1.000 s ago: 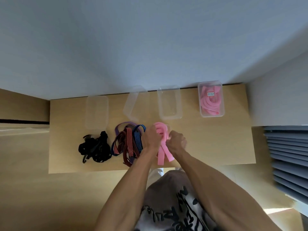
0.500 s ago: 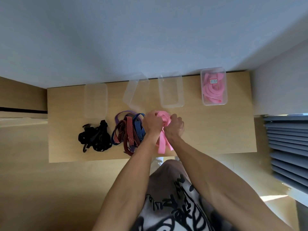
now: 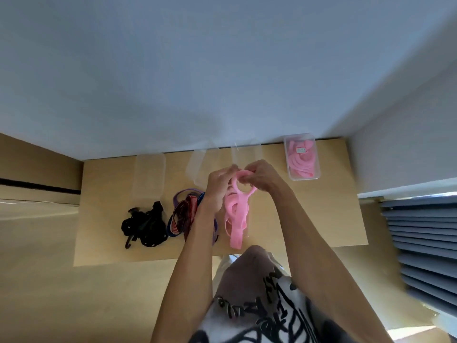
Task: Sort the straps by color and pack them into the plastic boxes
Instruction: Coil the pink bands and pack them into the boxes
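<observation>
While both hands are pinching the pink strap's (image 3: 238,206) top loop, left hand (image 3: 218,184) and right hand (image 3: 262,175) side by side, its length is hanging toward the person, the empty box (image 3: 245,151) lying just beyond, over the bench (image 3: 321,214).

White label (image 3: 301,150) in the pink-strap box (image 3: 314,178) is illegible; shirt lettering (image 3: 257,310) unreadable.

Matt wooden table (image 3: 321,214), clear plastic boxes (image 3: 301,157)

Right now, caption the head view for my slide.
Both hands, left hand and right hand, hold up pink straps above the table.
</observation>
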